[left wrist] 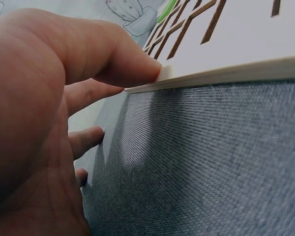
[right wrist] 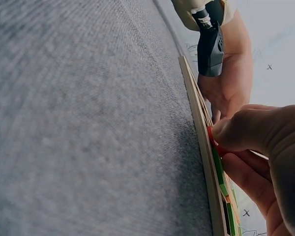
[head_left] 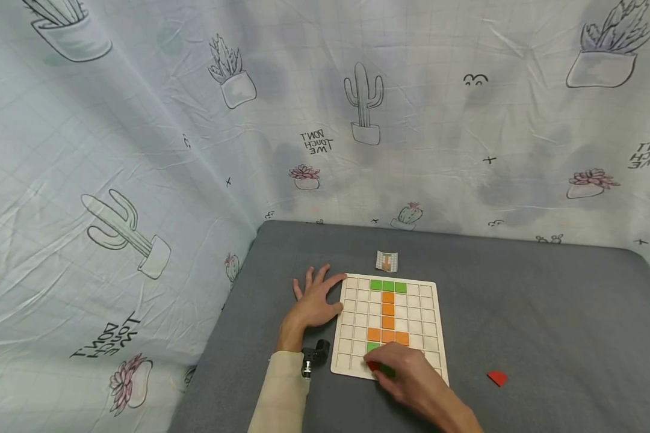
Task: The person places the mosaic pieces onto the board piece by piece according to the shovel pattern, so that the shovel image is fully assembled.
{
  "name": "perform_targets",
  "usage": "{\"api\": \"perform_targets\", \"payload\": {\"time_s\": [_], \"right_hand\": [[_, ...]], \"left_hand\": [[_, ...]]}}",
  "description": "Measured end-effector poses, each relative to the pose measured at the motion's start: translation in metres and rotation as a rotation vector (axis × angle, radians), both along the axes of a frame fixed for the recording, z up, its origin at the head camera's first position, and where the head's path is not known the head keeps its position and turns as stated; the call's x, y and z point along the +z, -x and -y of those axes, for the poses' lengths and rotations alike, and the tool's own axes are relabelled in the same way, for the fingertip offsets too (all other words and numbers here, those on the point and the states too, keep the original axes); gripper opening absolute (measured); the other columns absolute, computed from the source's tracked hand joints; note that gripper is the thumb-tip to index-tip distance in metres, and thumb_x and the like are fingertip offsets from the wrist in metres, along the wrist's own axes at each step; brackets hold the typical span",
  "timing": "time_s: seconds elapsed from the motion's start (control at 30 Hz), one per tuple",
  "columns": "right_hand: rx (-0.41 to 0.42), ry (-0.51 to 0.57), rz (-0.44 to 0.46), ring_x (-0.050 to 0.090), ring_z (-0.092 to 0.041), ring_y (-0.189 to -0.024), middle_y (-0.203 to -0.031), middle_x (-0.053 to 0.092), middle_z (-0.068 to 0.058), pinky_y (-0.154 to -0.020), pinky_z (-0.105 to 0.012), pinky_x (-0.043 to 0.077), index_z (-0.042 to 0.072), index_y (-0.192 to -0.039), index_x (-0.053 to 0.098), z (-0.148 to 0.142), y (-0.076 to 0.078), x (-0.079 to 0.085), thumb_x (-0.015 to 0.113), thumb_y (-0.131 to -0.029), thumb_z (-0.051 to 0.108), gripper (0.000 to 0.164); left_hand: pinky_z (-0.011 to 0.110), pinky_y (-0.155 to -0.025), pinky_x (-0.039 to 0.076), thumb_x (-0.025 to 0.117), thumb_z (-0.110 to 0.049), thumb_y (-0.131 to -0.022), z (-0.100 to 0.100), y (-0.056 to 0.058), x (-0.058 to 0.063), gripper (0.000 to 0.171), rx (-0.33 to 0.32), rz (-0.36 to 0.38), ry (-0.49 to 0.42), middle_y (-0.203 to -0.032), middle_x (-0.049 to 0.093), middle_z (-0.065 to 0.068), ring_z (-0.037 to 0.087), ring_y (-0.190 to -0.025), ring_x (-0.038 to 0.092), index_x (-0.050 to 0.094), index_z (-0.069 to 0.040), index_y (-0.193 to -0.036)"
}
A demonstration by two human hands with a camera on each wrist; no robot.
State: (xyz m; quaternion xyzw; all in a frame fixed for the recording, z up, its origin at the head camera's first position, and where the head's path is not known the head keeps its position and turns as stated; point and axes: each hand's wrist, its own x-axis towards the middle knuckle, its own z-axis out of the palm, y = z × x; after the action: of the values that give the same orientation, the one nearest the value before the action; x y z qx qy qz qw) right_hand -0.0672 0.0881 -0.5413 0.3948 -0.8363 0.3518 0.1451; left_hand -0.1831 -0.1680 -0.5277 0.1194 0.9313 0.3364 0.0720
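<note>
A white wooden grid board lies on the grey table. Green tiles form a short row at its far end, with orange tiles in a column below, ending in a row of three. My left hand is spread, its thumb and a finger touching the board's left edge. At the near edge, my right hand pinches a small red piece against the board, next to a green tile. The fingers partly hide the red piece and the board's near rows. Another green tile sits left of centre.
A loose red piece with a rounded edge lies on the grey table, right of the board. Beyond the board's far edge lies a small printed card with a picture. Patterned cloth hangs behind and to the left.
</note>
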Motion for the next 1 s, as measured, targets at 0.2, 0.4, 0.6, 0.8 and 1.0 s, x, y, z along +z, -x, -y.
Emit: {"api": "perform_targets", "payload": {"time_s": [0.2, 0.4, 0.6, 0.8, 1.0], "right_hand": [[-0.002, 0.003, -0.006, 0.072, -0.002, -0.091, -0.098, 0.079, 0.012, -0.087, -0.013, 0.057, 0.017, -0.105, 0.081, 0.001, 0.001, 0.000, 0.094, -0.078, -0.005, 0.038], [0.002, 0.029, 0.041, 0.072, -0.003, -0.093, -0.101, 0.079, 0.012, -0.088, -0.011, 0.056, 0.018, -0.108, 0.080, -0.002, 0.000, -0.001, 0.092, -0.082, -0.002, 0.035], [0.004, 0.121, 0.077, 0.074, -0.007, -0.093, -0.105, 0.079, 0.011, -0.089, -0.010, 0.056, 0.020, -0.111, 0.081, -0.014, 0.001, -0.001, 0.092, -0.082, -0.002, 0.037], [-0.063, 0.176, 0.067, 0.076, -0.010, -0.090, -0.105, 0.081, 0.007, -0.083, -0.013, 0.059, 0.019, -0.111, 0.081, -0.034, -0.001, 0.001, 0.093, -0.077, -0.006, 0.044], [-0.225, 0.120, 0.098, 0.075, -0.005, -0.088, -0.105, 0.081, 0.012, -0.079, -0.012, 0.058, 0.022, -0.111, 0.084, -0.058, -0.008, 0.002, 0.096, -0.076, -0.002, 0.044]], "left_hand": [[0.082, -0.126, -0.012, 0.072, -0.019, -0.096, 0.001, 0.000, 0.001, 0.066, 0.002, 0.002, 0.006, -0.181, 0.026, 0.015, 0.049, -0.170, 0.002, 0.058, -0.027, -0.160], [0.081, -0.126, -0.013, 0.072, -0.019, -0.097, 0.001, -0.001, 0.002, 0.066, 0.002, 0.009, -0.008, -0.182, 0.025, 0.015, 0.049, -0.170, 0.001, 0.058, -0.027, -0.161], [0.081, -0.126, -0.014, 0.072, -0.019, -0.097, 0.001, -0.001, 0.001, 0.066, 0.001, 0.012, -0.011, -0.182, 0.025, 0.014, 0.049, -0.170, 0.000, 0.057, -0.027, -0.161], [0.081, -0.126, -0.013, 0.072, -0.018, -0.097, 0.000, 0.000, 0.000, 0.066, 0.000, 0.012, -0.018, -0.181, 0.025, 0.016, 0.049, -0.170, 0.002, 0.058, -0.026, -0.160], [0.082, -0.126, -0.012, 0.073, -0.017, -0.096, 0.000, 0.000, -0.002, 0.066, 0.004, 0.004, -0.018, -0.181, 0.026, 0.017, 0.049, -0.170, 0.003, 0.058, -0.025, -0.160]]}}
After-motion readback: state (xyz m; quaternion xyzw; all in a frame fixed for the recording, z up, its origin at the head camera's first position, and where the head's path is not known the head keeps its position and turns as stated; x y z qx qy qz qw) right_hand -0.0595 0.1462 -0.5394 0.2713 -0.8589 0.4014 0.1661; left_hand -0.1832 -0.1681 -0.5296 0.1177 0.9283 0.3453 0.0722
